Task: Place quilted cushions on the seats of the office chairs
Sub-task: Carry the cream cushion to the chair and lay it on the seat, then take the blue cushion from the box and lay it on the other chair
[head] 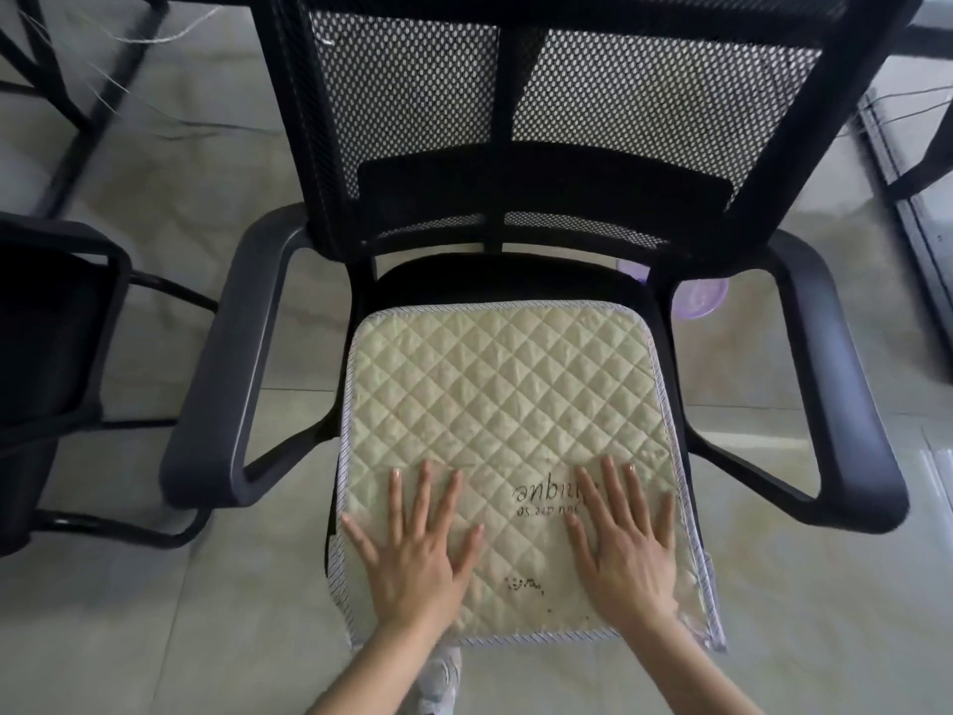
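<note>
A cream quilted cushion with striped piping and dark embroidered lettering lies flat on the seat of a black mesh-back office chair. It covers most of the seat; a strip of black seat shows behind it. My left hand rests palm down on the cushion's near left part, fingers spread. My right hand lies flat on the near right part, partly over the lettering. Neither hand grips anything.
The chair's armrests stand on both sides of the seat. A second black chair is at the left edge. Black table legs cross the far left. A purple round lid lies on the tiled floor beyond the seat.
</note>
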A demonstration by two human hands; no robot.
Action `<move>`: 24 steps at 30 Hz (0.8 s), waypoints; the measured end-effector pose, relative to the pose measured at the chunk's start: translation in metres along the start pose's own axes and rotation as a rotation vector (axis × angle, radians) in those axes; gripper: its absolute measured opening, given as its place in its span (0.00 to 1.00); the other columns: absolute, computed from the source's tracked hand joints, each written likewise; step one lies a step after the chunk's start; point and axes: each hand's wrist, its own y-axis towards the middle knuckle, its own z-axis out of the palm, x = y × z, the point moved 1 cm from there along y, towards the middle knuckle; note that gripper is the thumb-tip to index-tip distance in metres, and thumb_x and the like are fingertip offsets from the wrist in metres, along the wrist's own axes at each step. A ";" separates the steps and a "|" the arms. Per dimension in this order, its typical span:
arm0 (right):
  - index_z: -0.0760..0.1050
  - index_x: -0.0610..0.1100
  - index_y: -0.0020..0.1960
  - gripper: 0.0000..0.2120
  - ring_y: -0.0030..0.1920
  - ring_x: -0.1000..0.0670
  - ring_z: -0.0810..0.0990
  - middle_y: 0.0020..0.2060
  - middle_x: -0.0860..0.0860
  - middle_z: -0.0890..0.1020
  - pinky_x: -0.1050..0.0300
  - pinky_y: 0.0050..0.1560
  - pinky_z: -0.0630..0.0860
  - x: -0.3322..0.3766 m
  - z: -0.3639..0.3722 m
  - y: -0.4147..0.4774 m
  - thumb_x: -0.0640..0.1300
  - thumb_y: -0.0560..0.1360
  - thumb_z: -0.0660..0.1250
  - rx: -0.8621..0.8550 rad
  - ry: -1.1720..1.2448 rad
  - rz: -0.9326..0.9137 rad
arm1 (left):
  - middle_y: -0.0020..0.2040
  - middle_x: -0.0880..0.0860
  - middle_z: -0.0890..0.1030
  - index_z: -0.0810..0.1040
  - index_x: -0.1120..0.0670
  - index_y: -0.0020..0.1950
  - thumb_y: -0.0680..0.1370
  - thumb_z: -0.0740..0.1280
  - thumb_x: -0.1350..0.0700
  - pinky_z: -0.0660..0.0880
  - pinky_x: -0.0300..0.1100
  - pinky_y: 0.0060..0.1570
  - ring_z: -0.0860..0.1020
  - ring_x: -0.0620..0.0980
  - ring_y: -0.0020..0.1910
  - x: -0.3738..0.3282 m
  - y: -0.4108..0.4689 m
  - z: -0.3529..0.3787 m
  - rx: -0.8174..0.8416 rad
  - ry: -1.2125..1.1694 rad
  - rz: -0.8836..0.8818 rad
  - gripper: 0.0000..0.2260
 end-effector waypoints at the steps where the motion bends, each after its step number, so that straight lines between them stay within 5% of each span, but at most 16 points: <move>1: 0.40 0.60 0.74 0.27 0.76 0.50 0.36 0.76 0.56 0.42 0.44 0.73 0.31 -0.006 -0.002 0.001 0.63 0.77 0.38 -0.002 -0.007 -0.005 | 0.77 0.49 0.57 0.52 0.40 0.75 0.76 0.44 0.34 0.44 0.76 0.64 0.56 0.58 0.75 0.005 0.003 -0.001 0.002 0.015 -0.007 0.28; 8: 0.35 0.63 0.73 0.26 0.74 0.54 0.34 0.75 0.61 0.40 0.50 0.73 0.30 -0.046 -0.014 0.006 0.64 0.76 0.35 0.002 0.096 0.156 | 0.76 0.42 0.37 0.36 0.35 0.72 0.73 0.35 0.32 0.35 0.70 0.66 0.38 0.49 0.75 0.037 0.009 -0.001 -0.035 0.003 -0.127 0.28; 12: 0.42 0.58 0.75 0.28 0.73 0.55 0.32 0.76 0.57 0.40 0.51 0.74 0.33 -0.047 -0.026 0.008 0.61 0.77 0.40 0.044 0.152 0.165 | 0.75 0.44 0.33 0.35 0.38 0.73 0.71 0.31 0.32 0.36 0.67 0.69 0.32 0.47 0.73 0.030 0.007 -0.008 -0.022 -0.018 -0.181 0.31; 18: 0.60 0.50 0.74 0.26 0.77 0.51 0.41 0.77 0.50 0.55 0.51 0.73 0.35 -0.022 -0.066 0.010 0.58 0.79 0.45 0.029 0.333 0.210 | 0.78 0.54 0.47 0.52 0.50 0.76 0.76 0.38 0.36 0.50 0.57 0.73 0.49 0.54 0.77 -0.001 -0.001 -0.058 -0.109 -0.231 -0.172 0.32; 21: 0.67 0.44 0.69 0.23 0.72 0.45 0.62 0.70 0.45 0.70 0.45 0.73 0.57 -0.003 -0.099 0.007 0.55 0.79 0.52 0.039 0.579 0.273 | 0.77 0.57 0.55 0.62 0.54 0.72 0.78 0.50 0.42 0.59 0.52 0.72 0.55 0.55 0.76 -0.010 -0.006 -0.093 -0.150 -0.521 -0.209 0.26; 24: 0.71 0.44 0.65 0.21 0.63 0.44 0.74 0.63 0.44 0.77 0.47 0.63 0.71 0.014 -0.138 -0.002 0.53 0.78 0.56 0.075 0.665 0.286 | 0.66 0.57 0.71 0.70 0.56 0.64 0.79 0.54 0.47 0.65 0.40 0.60 0.68 0.53 0.66 -0.007 -0.016 -0.134 -0.205 -0.749 -0.197 0.18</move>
